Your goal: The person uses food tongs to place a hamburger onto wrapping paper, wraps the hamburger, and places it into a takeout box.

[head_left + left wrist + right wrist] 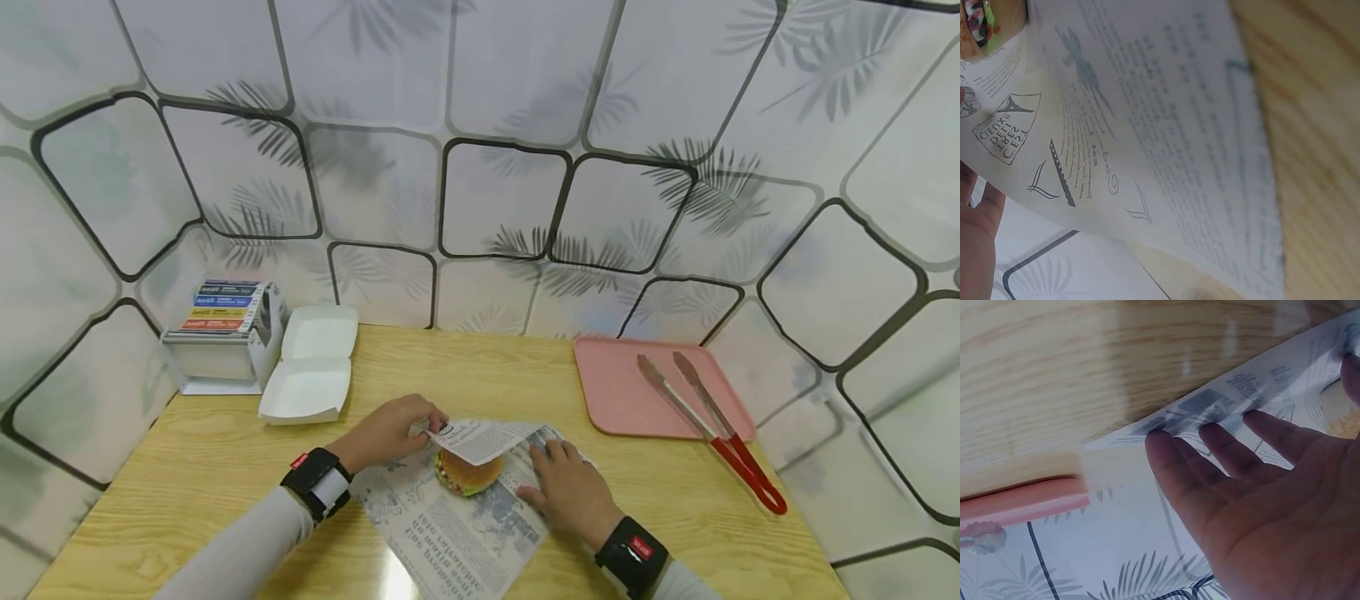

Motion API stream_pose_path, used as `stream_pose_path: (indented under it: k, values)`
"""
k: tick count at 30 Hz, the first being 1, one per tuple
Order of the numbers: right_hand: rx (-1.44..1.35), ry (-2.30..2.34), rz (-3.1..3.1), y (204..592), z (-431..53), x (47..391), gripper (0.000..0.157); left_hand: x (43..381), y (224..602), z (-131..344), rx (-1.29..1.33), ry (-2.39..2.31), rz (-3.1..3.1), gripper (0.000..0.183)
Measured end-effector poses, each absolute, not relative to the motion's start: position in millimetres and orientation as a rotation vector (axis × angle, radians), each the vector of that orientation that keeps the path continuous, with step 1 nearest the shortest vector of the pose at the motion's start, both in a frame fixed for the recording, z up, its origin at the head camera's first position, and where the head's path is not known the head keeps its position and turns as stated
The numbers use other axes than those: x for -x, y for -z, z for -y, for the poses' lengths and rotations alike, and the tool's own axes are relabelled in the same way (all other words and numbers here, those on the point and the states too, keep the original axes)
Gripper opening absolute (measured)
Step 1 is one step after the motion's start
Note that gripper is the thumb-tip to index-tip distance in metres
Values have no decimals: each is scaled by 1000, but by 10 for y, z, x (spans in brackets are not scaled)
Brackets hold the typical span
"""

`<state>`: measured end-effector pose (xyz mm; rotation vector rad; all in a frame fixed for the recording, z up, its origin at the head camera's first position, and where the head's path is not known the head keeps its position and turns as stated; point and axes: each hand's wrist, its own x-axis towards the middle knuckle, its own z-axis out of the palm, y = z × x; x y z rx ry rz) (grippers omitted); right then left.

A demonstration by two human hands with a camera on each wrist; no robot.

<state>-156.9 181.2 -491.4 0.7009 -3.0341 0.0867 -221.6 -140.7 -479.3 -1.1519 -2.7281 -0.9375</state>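
Note:
A hamburger [467,475] with a round bun and green filling at its edge lies on a sheet of printed wrapping paper [468,537]. The far part of the paper is folded toward me and covers the top of the bun. My left hand [393,435] pinches this flap at its left corner; in the left wrist view the paper [1116,137] hides most of that hand's fingers. My right hand [573,492] lies on the paper's right side with fingers spread. Seen from the right wrist, its fingertips [1159,439] touch the paper's edge.
An open white takeout box [303,396] stands at the back left, beside a dispenser [225,337] with coloured labels. A pink tray [618,392] lies at the back right, with red-handled tongs [738,467] across it, their handles over its front edge.

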Motion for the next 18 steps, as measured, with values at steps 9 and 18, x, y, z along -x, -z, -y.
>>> stream_pose_path:
  k: [9,18]
  values:
    - [-679,-131,3062,4904,-1819,1555,61,2123,4793,1425,1260,1011,2702,33]
    - [-657,-136,3096,4911,-1811,1546,60,2050,4776,1375,1350,884,2723,31]
